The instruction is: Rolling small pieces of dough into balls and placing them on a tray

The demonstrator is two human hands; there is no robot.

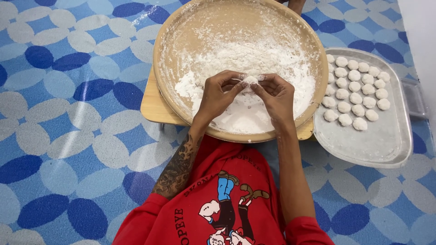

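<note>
Two hands, our left hand [220,93] and right hand [274,95], pinch small dough ball [250,80] at frame centre, fingers curled closed around it, above floured wooden bowl [181,31] so flour falls inside; finished balls [356,90] rest on tray [363,149] at right.

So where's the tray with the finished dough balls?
In the head view, the metal tray sits on the patterned floor to the person's right, right beside the big round floury bowl, with rows of white dough balls at its far end.

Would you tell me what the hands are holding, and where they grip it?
Both the left hand and the right hand pinch a small white dough lump by its sides, fingertips only, above the floured bowl.
</note>
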